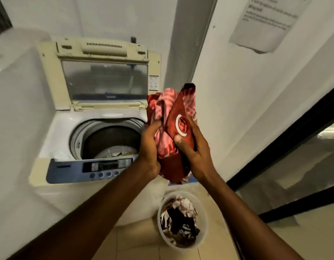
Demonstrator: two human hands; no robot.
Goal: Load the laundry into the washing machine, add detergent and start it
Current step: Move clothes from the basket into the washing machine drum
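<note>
Left hand [150,147] and right hand [195,149] grip a bunched red garment [171,117] beside the open washing machine [91,117], above a laundry basket [201,207].

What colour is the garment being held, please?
Dark red with pink patterning, seen in the head view.

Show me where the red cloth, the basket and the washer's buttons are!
Red cloth [178,102], head view, on its crumpled top above both hands.
Basket [203,200], head view, on its white rim.
Buttons [104,174], head view, on the round row of the blue panel.
</note>
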